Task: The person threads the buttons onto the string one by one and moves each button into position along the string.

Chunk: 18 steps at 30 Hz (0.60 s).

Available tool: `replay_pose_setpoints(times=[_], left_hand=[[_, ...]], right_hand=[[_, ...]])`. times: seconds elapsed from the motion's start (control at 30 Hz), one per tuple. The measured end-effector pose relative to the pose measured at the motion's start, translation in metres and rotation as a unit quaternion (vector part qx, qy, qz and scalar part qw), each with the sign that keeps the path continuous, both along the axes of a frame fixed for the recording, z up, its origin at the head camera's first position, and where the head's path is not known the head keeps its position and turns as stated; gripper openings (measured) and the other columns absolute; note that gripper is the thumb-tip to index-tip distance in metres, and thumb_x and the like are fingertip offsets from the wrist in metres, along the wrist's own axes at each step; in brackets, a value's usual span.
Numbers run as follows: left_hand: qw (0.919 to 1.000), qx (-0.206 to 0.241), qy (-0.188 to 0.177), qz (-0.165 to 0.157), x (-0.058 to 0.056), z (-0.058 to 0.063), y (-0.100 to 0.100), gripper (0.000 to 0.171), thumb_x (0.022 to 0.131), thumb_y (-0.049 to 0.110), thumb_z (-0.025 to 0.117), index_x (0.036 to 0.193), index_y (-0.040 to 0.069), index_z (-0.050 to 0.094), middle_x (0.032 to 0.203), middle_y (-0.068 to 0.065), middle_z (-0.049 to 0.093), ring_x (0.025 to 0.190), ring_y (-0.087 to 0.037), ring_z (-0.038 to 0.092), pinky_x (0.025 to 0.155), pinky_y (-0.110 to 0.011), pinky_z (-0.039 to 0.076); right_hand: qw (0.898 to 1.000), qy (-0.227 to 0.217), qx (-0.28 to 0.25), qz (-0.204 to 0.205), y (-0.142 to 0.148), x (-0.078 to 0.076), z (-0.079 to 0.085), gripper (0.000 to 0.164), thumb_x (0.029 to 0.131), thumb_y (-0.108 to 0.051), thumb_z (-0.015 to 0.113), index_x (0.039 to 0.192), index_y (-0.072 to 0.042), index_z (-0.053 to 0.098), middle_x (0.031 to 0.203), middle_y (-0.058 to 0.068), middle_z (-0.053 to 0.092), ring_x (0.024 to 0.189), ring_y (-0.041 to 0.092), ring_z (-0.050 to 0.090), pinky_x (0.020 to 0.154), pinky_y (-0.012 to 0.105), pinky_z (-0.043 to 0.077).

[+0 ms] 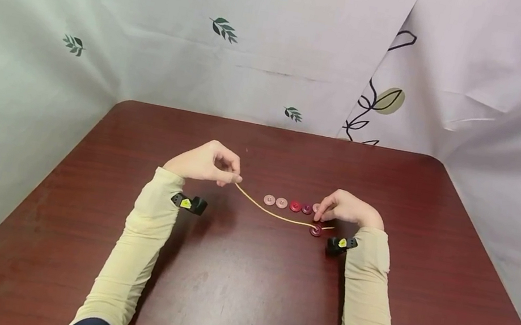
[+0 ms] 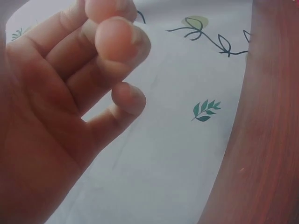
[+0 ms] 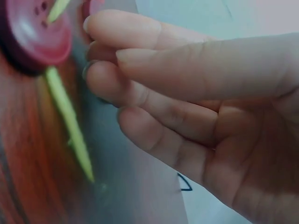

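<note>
A thin yellow string [image 1: 277,215] sags from my left hand [image 1: 211,163], which pinches its end between thumb and fingertips above the table. The string's other end passes through a hole of a dark red button [image 1: 315,231], and a short tail sticks out beyond it. Just by this button is my right hand [image 1: 346,207], its fingers loosely bent. In the right wrist view a gap shows between the fingertips and the threaded button [image 3: 39,35], with nothing seen between the fingers. The left wrist view does not show the string.
Behind the string lies a row of buttons: two pale pink ones [image 1: 282,203], a red one [image 1: 295,206], a purple one [image 1: 307,209] and another pale one [image 1: 316,207] partly hidden by the right fingers. White patterned cloth [image 1: 280,45] surrounds the brown table [image 1: 238,297].
</note>
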State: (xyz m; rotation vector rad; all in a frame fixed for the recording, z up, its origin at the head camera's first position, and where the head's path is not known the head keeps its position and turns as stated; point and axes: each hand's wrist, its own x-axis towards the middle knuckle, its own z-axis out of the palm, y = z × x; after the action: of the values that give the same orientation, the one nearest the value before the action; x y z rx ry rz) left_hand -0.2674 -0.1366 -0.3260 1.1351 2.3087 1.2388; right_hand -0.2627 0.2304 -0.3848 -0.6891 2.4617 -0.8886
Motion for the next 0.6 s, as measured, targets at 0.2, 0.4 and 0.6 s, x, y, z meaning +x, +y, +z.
replay_pose_setpoints(times=[0.2,0.4,0.6], left_hand=[[0.9999,-0.007,0.002,0.014,0.001,0.001,0.002,0.012,0.087,0.012,0.069,0.076,0.014,0.069,0.055,-0.004,0.055,0.053,-0.013,0.052,0.056,-0.025,0.042],[0.9986,-0.025,0.005,0.047,0.003,-0.003,0.010,0.014,0.087,0.022,0.071,0.075,0.018,0.068,0.055,-0.002,0.054,0.057,-0.027,0.053,0.058,-0.025,0.041],[0.9957,-0.007,0.048,0.079,0.001,-0.011,0.027,0.010,0.087,0.026,0.072,0.078,0.022,0.070,0.055,0.001,0.054,0.057,-0.031,0.055,0.054,-0.025,0.041]], right_hand=[[1.000,0.011,-0.010,0.000,-0.006,0.004,0.010,0.016,0.087,0.002,0.061,0.089,-0.003,0.075,0.094,0.012,0.074,0.088,0.018,0.063,0.079,0.027,0.052],[0.996,0.072,-0.046,-0.017,-0.033,0.007,0.019,0.015,0.093,-0.008,0.060,0.102,-0.005,0.071,0.095,0.014,0.072,0.080,0.021,0.066,0.076,0.030,0.052],[0.979,0.132,-0.148,-0.054,-0.077,0.016,0.036,0.024,0.098,-0.022,0.057,0.117,-0.011,0.065,0.108,0.010,0.072,0.103,0.021,0.068,0.089,0.036,0.051]])
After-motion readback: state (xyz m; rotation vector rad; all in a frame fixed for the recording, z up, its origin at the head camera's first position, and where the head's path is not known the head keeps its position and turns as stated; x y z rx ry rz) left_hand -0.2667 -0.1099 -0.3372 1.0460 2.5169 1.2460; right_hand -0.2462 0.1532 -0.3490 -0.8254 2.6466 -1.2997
